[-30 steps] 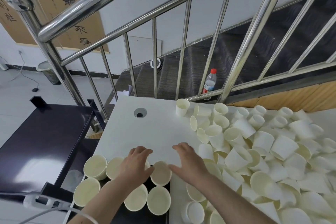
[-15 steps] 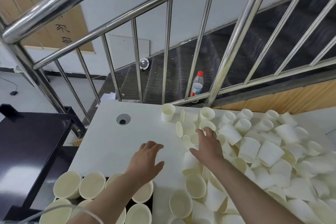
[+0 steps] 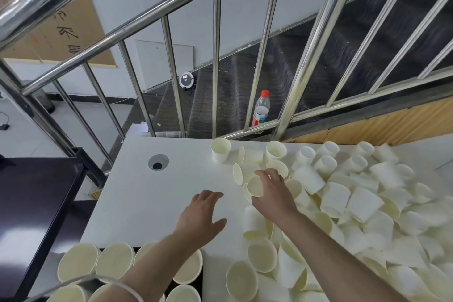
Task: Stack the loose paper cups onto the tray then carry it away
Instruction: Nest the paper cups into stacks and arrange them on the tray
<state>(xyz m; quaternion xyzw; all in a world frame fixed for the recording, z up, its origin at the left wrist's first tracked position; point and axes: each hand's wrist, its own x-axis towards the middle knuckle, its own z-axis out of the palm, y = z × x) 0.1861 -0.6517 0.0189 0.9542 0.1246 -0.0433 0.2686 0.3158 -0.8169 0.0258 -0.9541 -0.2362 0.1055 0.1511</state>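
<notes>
A big heap of loose cream paper cups (image 3: 355,206) covers the right half of the white table (image 3: 147,203). My right hand (image 3: 274,193) reaches into the heap's left edge, its fingers closed around one cup (image 3: 255,186) lying on its side. My left hand (image 3: 201,216) hovers over bare tabletop, fingers spread, holding nothing. Several upright cups (image 3: 112,262) stand packed together on a dark tray (image 3: 199,279) at the bottom left, partly hidden by my left forearm.
A steel stair railing (image 3: 215,71) runs along the table's far edge, with dark stairs and a plastic bottle (image 3: 261,108) behind it. A cable hole (image 3: 158,162) sits in the tabletop. A black table (image 3: 31,208) stands at the left.
Both hands left the cups on the tray and moved forward. My right hand reached into the heap and closed on a cup; my left now hovers over the table.
</notes>
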